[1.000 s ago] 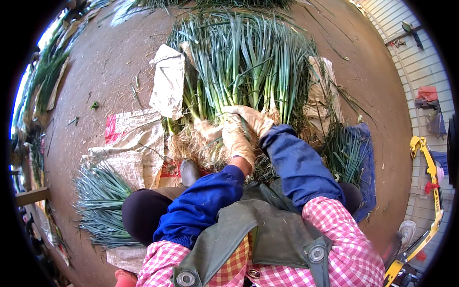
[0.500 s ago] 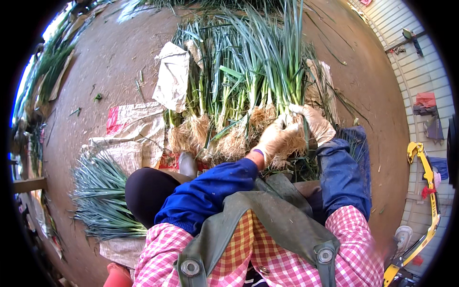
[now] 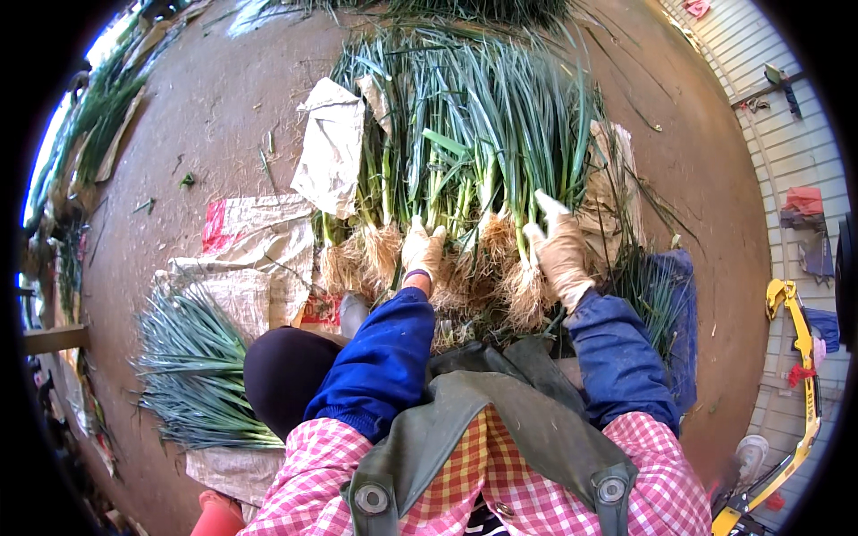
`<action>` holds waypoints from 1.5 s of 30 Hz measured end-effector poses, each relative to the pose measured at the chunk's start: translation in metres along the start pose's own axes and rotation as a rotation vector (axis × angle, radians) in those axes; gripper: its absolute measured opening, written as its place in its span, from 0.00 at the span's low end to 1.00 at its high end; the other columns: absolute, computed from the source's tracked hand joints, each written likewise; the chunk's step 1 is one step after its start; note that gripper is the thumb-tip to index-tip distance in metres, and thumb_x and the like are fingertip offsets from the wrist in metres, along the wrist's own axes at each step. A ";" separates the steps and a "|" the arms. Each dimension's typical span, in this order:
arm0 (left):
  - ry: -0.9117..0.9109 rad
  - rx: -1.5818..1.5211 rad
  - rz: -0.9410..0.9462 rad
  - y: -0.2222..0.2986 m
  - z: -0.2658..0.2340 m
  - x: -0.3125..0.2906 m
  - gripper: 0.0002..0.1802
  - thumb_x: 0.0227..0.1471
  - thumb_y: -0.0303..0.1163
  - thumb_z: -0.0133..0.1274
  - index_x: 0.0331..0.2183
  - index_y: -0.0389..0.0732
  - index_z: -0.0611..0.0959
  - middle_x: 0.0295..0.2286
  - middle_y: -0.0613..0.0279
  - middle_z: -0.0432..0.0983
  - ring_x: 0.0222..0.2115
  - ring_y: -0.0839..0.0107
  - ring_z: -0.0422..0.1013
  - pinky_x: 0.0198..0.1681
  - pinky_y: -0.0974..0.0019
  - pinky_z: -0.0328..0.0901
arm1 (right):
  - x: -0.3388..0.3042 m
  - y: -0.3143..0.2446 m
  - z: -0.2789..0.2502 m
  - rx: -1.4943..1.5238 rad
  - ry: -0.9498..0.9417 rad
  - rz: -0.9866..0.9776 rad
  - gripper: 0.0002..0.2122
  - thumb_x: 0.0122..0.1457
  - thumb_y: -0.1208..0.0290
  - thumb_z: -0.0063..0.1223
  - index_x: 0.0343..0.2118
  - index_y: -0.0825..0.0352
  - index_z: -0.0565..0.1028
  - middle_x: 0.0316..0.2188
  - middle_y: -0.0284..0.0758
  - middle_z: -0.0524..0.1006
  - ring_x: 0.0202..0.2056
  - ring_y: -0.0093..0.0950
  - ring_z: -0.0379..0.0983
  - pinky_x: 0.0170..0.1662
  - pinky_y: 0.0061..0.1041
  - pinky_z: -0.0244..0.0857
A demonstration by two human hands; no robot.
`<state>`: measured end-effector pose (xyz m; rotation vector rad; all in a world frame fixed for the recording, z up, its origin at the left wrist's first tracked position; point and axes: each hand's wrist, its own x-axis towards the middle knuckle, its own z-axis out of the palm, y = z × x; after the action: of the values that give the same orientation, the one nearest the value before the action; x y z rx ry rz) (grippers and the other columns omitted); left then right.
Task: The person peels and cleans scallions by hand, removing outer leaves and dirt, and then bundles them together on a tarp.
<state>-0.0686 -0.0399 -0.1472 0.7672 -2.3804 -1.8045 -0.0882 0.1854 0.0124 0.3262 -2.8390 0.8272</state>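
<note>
A row of green onions (image 3: 483, 98) lies ahead of me, leaves pointing away and tangled pale roots (image 3: 380, 250) facing me. My left hand (image 3: 423, 249), in a tan glove, reaches in where stems meet roots near the middle of the row; its thumb and a finger look apart, the other fingertips partly hidden. My right hand (image 3: 565, 253), also gloved, is open at the row's right end, thumb and fingers spread beside the stems. Just left of it hangs a thick root clump (image 3: 527, 295) on a pale stem.
Trimmed-looking green leaves (image 3: 192, 366) are piled on sacking at my left. A white sack (image 3: 329, 147) lies against the row's left side. At right are a blue sheet (image 3: 681, 313) and a yellow toy-like jointed arm (image 3: 809, 384). My knee (image 3: 290, 380) is close by.
My hands were together on an onion at the right; now they are apart. The left has moved left to the row's middle, the right has let go and opened. The onions there lie lower.
</note>
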 end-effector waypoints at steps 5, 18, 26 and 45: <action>-0.142 -0.056 -0.083 0.063 -0.002 -0.015 0.13 0.52 0.38 0.53 0.31 0.37 0.78 0.23 0.58 0.74 0.24 0.68 0.68 0.30 0.63 0.62 | -0.020 0.002 0.032 -0.297 -0.124 0.132 0.39 0.47 0.62 0.65 0.61 0.62 0.58 0.50 0.43 0.70 0.47 0.39 0.71 0.51 0.34 0.66; -0.298 -0.525 -0.286 0.065 -0.003 -0.025 0.05 0.45 0.26 0.54 0.29 0.40 0.75 0.20 0.64 0.72 0.18 0.75 0.67 0.20 0.72 0.62 | -0.011 0.013 0.020 0.218 -0.121 0.285 0.24 0.53 0.72 0.56 0.55 0.66 0.68 0.51 0.45 0.71 0.53 0.40 0.67 0.56 0.31 0.60; -0.245 -0.764 -0.303 0.103 -0.029 -0.041 0.07 0.50 0.32 0.49 0.23 0.41 0.74 0.16 0.65 0.69 0.14 0.74 0.66 0.19 0.71 0.64 | -0.015 -0.037 0.027 0.762 -0.239 0.458 0.16 0.63 0.64 0.48 0.50 0.66 0.73 0.41 0.35 0.79 0.35 0.25 0.76 0.39 0.23 0.69; -0.063 -0.169 0.491 0.165 -0.141 -0.255 0.08 0.49 0.25 0.59 0.30 0.39 0.75 0.22 0.65 0.71 0.22 0.78 0.65 0.29 0.72 0.65 | -0.012 -0.218 -0.072 1.808 -0.740 0.149 0.11 0.64 0.72 0.34 0.45 0.70 0.65 0.42 0.50 0.76 0.25 0.18 0.71 0.24 0.13 0.68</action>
<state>0.1441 -0.0274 0.1111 0.0927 -2.1575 -1.7938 -0.0141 0.0474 0.1806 0.6252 -1.4491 3.5262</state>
